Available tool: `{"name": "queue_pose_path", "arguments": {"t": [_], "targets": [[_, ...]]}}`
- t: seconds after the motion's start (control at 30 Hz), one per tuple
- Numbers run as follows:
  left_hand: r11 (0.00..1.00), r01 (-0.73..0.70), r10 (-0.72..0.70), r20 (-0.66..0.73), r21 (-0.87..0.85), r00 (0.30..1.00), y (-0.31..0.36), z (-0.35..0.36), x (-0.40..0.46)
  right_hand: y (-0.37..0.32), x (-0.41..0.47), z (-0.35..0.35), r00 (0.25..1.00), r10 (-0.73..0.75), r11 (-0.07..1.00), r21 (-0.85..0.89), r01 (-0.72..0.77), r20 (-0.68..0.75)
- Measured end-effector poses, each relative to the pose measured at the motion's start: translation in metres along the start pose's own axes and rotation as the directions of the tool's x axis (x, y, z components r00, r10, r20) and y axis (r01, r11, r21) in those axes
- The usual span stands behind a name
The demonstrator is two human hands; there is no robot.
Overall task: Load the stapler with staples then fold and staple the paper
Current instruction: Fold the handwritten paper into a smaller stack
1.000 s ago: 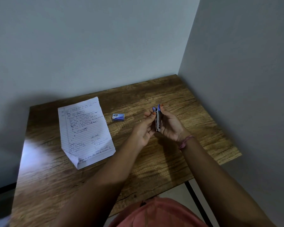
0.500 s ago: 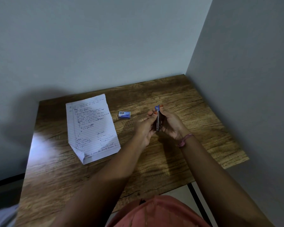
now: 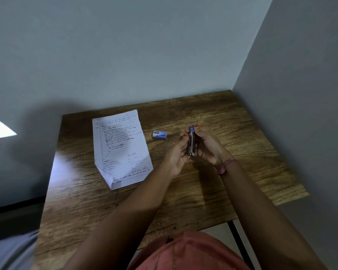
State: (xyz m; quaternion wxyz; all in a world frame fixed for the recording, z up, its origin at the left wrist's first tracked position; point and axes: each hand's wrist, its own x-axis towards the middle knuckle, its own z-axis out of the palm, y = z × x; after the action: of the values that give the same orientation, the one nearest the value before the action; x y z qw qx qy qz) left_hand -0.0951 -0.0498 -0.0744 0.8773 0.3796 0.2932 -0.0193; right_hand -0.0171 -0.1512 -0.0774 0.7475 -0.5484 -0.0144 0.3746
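A small metal stapler (image 3: 191, 142) with a blue end is held edge-up above the wooden table (image 3: 232, 123), between both hands. My right hand (image 3: 208, 147) grips it from the right with fingers curled round its body. My left hand (image 3: 177, 152) pinches it from the left with thumb and fingertips. A small blue staple box (image 3: 160, 134) lies on the table just left of the hands. A lined handwritten sheet of paper (image 3: 121, 147) lies flat further left, its near left corner folded over.
The table stands in a corner: one grey wall runs behind it, another along its right edge. A pink band is on my right wrist (image 3: 225, 165). The table's near edge and a dark metal leg (image 3: 240, 244) show below my arms.
The view has shifted, so everything sits a little further right in the frame. Both hands still hold the stapler in the same place; the fingers have closed slightly tighter on it.
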Motion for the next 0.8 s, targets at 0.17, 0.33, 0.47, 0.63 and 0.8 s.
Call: {"name": "queue_pose_path", "arguments": {"t": [0.17,0.33,0.47,0.63,0.8], "targets": [[0.998,-0.054,0.057,-0.065,0.040,0.996,0.003,-0.020,-0.001,0.002,0.009,0.010,0.999,-0.009,0.998,-0.069,0.006,-0.049],[0.993,-0.110,0.113,-0.129,0.032,0.985,0.017,-0.045,-0.005,0.007,0.020,0.020,0.989,0.009,0.972,-0.232,-0.043,-0.145],[0.986,-0.162,0.167,-0.168,0.042,0.971,0.029,-0.065,-0.007,0.018,0.032,0.030,0.972,-0.139,0.868,-0.496,0.028,-0.188],[0.976,-0.213,0.219,-0.205,0.048,0.954,0.045,-0.091,-0.011,0.025,0.045,0.038,0.924,-0.318,0.482,-0.876,-0.035,-0.212],[0.966,-0.250,0.258,-0.230,0.066,0.938,0.059,-0.110,-0.017,0.033,0.056,0.043,0.873,-0.422,0.234,-0.959,-0.158,-0.246]]}}
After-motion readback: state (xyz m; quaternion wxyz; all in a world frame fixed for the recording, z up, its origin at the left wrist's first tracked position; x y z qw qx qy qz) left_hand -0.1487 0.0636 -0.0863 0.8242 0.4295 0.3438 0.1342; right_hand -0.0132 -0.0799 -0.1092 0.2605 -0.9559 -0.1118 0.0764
